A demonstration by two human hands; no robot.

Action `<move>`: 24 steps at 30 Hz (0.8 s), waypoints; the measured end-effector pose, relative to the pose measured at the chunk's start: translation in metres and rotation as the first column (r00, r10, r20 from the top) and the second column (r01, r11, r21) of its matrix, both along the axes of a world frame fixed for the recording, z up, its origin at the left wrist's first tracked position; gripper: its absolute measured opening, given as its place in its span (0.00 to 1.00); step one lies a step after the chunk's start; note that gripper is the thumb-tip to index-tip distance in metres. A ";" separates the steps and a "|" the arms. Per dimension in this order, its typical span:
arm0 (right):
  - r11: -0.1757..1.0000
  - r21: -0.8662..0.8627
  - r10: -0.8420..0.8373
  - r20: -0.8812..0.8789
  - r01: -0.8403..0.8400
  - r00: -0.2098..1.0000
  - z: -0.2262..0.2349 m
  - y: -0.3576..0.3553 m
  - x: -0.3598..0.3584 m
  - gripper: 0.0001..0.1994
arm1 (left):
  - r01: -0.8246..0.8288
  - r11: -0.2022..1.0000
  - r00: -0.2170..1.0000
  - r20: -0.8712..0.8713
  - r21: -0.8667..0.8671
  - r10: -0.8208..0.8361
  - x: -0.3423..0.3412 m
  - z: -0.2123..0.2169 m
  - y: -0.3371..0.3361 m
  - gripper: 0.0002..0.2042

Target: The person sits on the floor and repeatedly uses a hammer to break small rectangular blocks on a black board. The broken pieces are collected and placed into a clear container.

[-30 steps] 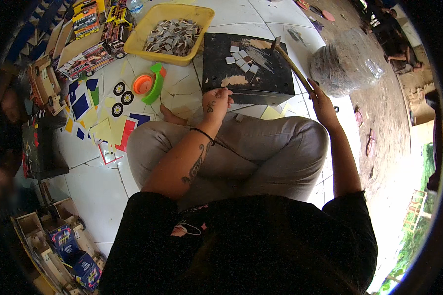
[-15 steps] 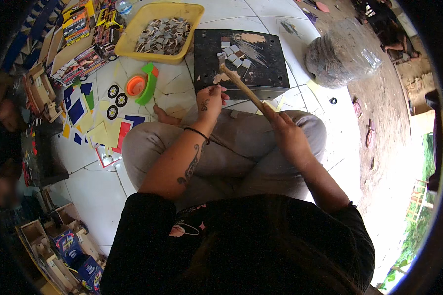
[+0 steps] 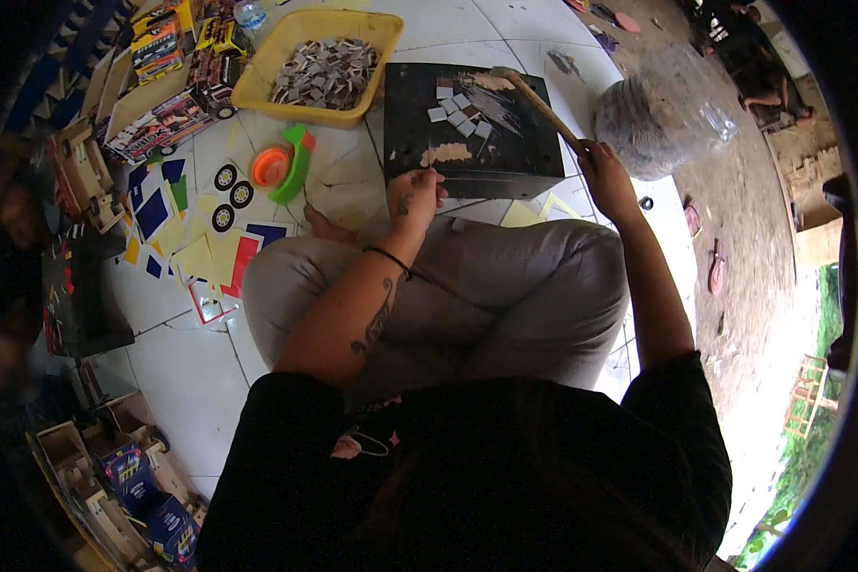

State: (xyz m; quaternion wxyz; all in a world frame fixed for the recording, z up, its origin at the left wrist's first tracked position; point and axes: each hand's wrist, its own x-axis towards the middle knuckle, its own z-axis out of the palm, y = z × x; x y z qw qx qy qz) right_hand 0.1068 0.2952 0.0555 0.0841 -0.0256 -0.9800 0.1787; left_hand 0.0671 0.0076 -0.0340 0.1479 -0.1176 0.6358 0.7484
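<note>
Since half a second ago my right hand (image 3: pixel 605 176) has swung out from over my knee to the right edge of the black board (image 3: pixel 467 129), carrying the wooden stick (image 3: pixel 541 107) so its far tip now rests over the board's top. That hand is closed round the stick's near end. My left hand (image 3: pixel 415 191) sits at the board's near edge, fingers curled; whether it pinches anything I cannot tell. Small pale squares (image 3: pixel 459 107) lie on the board, which rests on the tiled floor (image 3: pixel 191 362) before my crossed legs. Beyond it stands a yellow tray (image 3: pixel 267 81) of pieces, an orange disc (image 3: pixel 272 167) to its left, and a clear plastic bag (image 3: pixel 667 110) to the right.
</note>
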 end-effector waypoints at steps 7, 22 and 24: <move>0.984 -0.176 0.011 -0.004 -0.012 1.000 -0.051 0.024 -0.028 0.14 | 0.011 0.976 0.990 -0.136 -0.218 -0.042 0.003 0.012 -0.002 0.11; 0.943 0.331 -0.018 0.161 -0.036 0.987 -0.024 -0.073 -0.102 0.12 | -0.154 0.278 0.830 -0.277 -0.948 -0.484 -0.131 0.053 -0.023 0.12; 0.956 0.294 -0.058 0.137 0.015 0.989 -0.035 -0.077 -0.109 0.12 | -0.353 0.251 0.724 -0.433 -0.902 -0.537 -0.110 0.055 -0.028 0.10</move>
